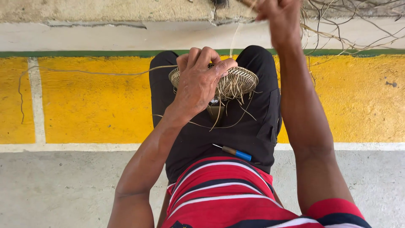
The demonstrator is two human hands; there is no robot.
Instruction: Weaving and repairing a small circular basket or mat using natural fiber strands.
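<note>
1. Straw-coloured woven fibre makes up the small round basket piece (236, 81), which rests on the person's knees, on the black trousers (236, 126). Loose strand ends stick out from its underside and hang toward the lap.
2. The left hand (199, 80) lies over the near-left part of the basket piece, fingers curled over its rim and clamped on it, hiding much of the weave.
3. The right hand (278, 17) is raised well above and beyond the basket piece, at the top edge of the view. It is clenched around a thin pale strand (234, 38) that runs down from the fist to the basket piece.
4. A second long strand (84, 72) leaves the left side of the basket piece and trails across the yellow painted floor band (93, 105), curling down at its far end.
5. A slim tool with a blue handle and a metal tip (234, 152) lies on the lap, nearer the body than the basket piece, just above the hem of the red, white and dark striped shirt (219, 194).
6. Beyond the basket piece, to its upper right, a tangle of dry fibres (346, 25) lies against the pale concrete ledge (105, 12).
</note>
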